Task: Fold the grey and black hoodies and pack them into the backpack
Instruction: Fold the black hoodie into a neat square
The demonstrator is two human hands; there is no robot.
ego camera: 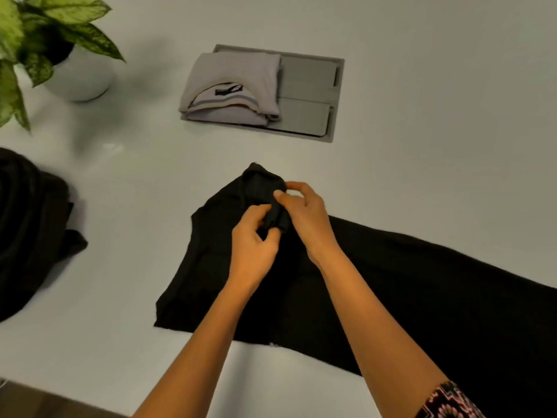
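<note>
Right now your left hand [251,242] and right hand [304,212] sit close together, almost touching. Each pinches the same bunched-up fold of the black hoodie [407,282], near its far edge. The rest of that hoodie lies flat on the white table [422,131] and runs off to your right. Your forearms cross over its middle and hide part of it. To your left the dark backpack [27,224] lies at the table's edge, apart from the hoodie with bare tabletop between them. Beyond your hands the grey hoodie [232,82] sits folded on the left half of a grey recessed panel [310,76]. A leafy plant [18,31] in a white pot [81,79] stands at the far left corner. Counted: two hoodies, one backpack, one panel, one potted plant, two hands.
</note>
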